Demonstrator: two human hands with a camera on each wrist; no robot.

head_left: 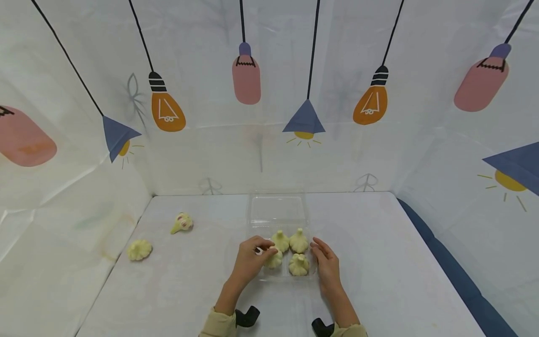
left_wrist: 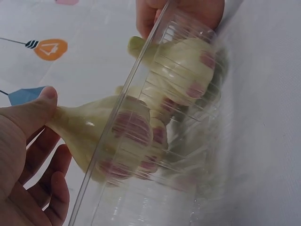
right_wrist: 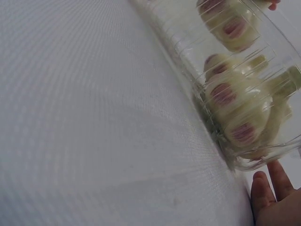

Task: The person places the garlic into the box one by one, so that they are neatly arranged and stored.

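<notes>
A clear plastic clamshell box [left_wrist: 129, 202] lies with its lid [head_left: 276, 208] folded back, away from me. Thumb and fingertips of my left hand [head_left: 246, 260] pinch the stem of a garlic bulb [left_wrist: 87, 125], whose purple-patched base is low inside the near left part of the box. Three more pale garlic bulbs sit in it: one far left [head_left: 280, 240], one far right [head_left: 299, 241], one near right [head_left: 299, 266]. Alongside the right wall, my right hand [head_left: 328, 267] has loosely extended fingers by the rim; whether they touch it I cannot tell.
Two garlic bulbs lie on the white table [head_left: 379, 262] to the left: one on its side [head_left: 183, 222], another nearer the left edge [head_left: 139, 250]. A white sheet printed with lamps [head_left: 269, 150] hangs around the table. Blue fabric [head_left: 446, 262] shows beyond the right edge.
</notes>
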